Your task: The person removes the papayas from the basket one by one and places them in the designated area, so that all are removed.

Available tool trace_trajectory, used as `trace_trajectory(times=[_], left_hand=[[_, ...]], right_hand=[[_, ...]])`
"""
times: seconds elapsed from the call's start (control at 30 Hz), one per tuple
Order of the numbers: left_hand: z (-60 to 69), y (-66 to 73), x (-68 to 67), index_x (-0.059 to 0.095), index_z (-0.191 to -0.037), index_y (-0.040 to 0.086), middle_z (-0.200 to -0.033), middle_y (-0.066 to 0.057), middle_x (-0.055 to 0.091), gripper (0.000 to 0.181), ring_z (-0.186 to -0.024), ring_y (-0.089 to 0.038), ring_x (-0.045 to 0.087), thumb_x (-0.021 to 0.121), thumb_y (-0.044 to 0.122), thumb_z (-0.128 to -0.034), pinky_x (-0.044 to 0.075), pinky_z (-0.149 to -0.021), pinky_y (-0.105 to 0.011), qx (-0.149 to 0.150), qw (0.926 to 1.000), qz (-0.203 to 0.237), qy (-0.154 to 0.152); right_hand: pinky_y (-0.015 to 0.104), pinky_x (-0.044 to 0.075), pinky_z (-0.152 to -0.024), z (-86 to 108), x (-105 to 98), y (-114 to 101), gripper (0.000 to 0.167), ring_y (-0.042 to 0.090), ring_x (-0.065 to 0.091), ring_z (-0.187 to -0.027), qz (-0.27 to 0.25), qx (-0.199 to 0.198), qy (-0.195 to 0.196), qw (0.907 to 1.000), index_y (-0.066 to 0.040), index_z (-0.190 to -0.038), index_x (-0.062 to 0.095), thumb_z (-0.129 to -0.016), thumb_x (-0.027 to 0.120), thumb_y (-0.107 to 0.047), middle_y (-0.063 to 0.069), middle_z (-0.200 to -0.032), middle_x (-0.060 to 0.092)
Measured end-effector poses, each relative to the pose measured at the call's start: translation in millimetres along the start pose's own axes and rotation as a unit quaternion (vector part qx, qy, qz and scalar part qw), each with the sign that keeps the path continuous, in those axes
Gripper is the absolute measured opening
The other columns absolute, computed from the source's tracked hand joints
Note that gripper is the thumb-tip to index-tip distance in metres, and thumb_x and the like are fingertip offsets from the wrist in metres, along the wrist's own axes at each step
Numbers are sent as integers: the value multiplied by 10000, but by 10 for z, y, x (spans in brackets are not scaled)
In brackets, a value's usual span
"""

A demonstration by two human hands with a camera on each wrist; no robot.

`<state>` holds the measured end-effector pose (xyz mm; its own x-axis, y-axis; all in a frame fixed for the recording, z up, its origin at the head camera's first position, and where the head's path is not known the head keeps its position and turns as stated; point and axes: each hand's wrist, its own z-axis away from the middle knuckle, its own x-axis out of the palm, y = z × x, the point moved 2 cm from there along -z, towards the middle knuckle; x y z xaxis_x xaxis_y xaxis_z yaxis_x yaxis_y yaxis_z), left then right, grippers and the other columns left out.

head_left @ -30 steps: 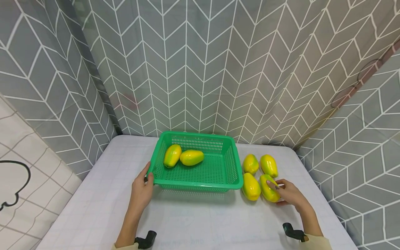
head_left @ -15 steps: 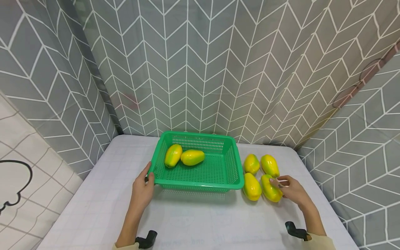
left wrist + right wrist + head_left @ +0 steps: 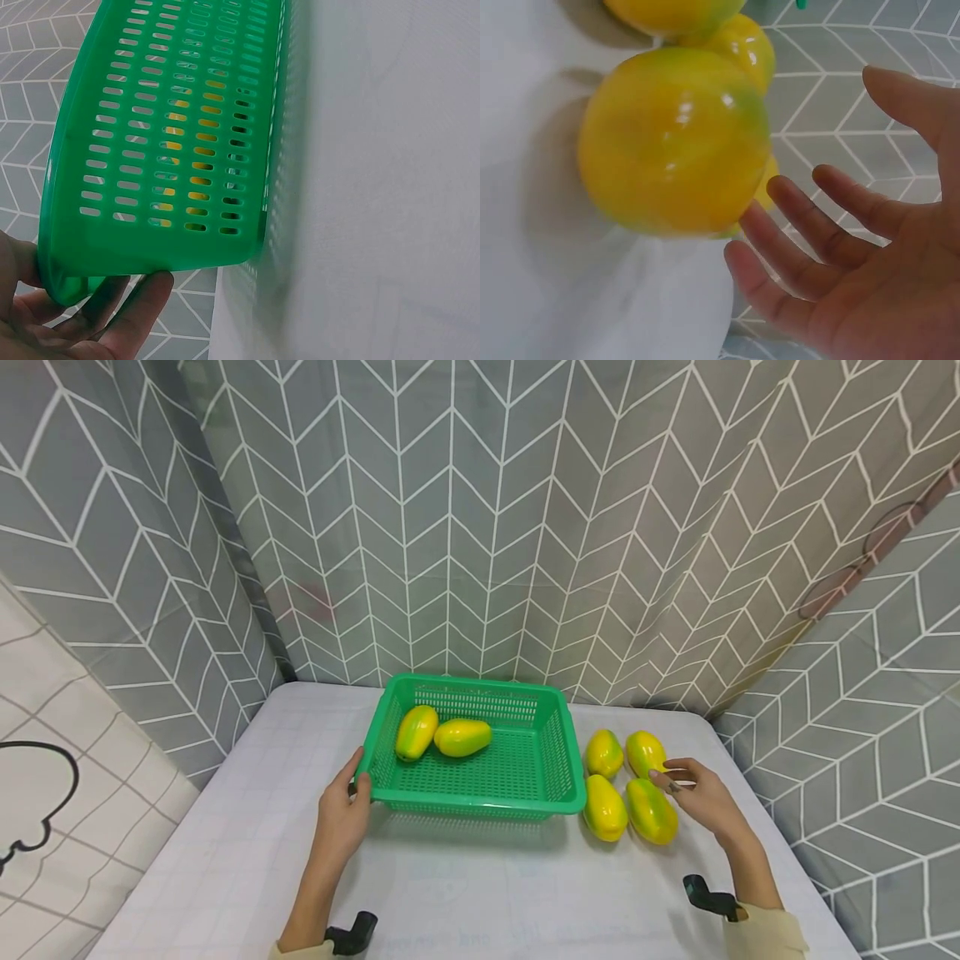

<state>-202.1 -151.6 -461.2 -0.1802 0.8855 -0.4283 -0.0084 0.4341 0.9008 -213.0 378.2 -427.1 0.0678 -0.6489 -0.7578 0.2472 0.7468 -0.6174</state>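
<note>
A green plastic basket (image 3: 465,806) with slotted walls stands on the table, holding two yellow-green papayas (image 3: 462,738) at its left. My left hand (image 3: 343,814) grips the basket's left front corner. In the left wrist view, thumb and fingers (image 3: 142,311) lie on either side of the rim. To the right of the basket several more papayas are grouped on the table. Above the front right papaya (image 3: 652,812) hovers my right hand (image 3: 701,797), fingers spread and holding nothing. The right wrist view shows its fingertips (image 3: 739,259) beside a large papaya (image 3: 675,142).
A white cloth covers the table (image 3: 450,893). Grey curtains (image 3: 480,527) with white chevron lines hang behind and at the sides. A white patterned sheet (image 3: 67,793) is at the far left. Black wrist mounts (image 3: 352,935) sit on both forearms.
My right hand has let go of the front right papaya and lifted slightly away toward the back. The left hand and the basket have stayed in place.
</note>
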Motion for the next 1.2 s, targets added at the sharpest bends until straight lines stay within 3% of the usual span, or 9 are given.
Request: trace_trajectory(times=[0.83,1.2], left_hand=[[-3,-3,8,331,-1660,59,-1702,-207,376,538,-1393,-470,567,394,167,-1137,565,-1051,-572,62,10000,20,51],[1,-7,27,332,-1659,55,-1705,-203,373,538,-1396,-487,561,395,169,-1137,568,-1050,-578,95,9999,56,91]], right_hand=[[621,510,-1113,-172,67,-837,662,488,564,-1364,-83,-1148,328,9928,-36,-1526,475,-1063,587,-494,275,-1529,548],[607,513,-1118,-298,220,-1247,624,468,578,-1362,-290,-1642,130,9859,-16,-1510,495,-1056,632,-421,256,-1511,569]])
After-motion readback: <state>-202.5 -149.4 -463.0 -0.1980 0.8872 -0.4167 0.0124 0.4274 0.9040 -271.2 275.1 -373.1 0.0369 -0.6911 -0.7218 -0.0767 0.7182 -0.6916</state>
